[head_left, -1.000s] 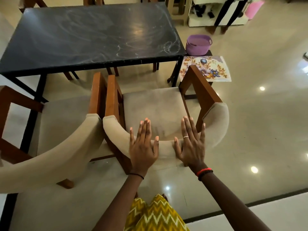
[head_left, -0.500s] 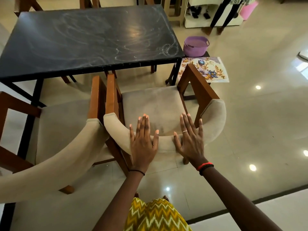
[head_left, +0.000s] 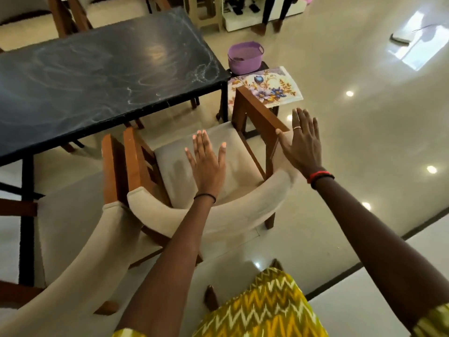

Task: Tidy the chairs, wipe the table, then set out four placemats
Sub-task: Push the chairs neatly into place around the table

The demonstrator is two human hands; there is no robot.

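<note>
Beige cushions cover the wooden chair (head_left: 243, 215), which stands at the near edge of the black table (head_left: 97, 81). The left hand (head_left: 206, 164) is flat over its seat, fingers straight and holding nothing; the right hand (head_left: 303, 147) is spread wide over the right armrest (contact unclear). A floral placemat (head_left: 267, 90) lies just beside the table corner.

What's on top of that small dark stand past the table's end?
A purple tub and, nearer the camera, a floral placemat. Together they cover most of the stand. Whether more mats lie stacked beneath the top one cannot be seen.
</note>
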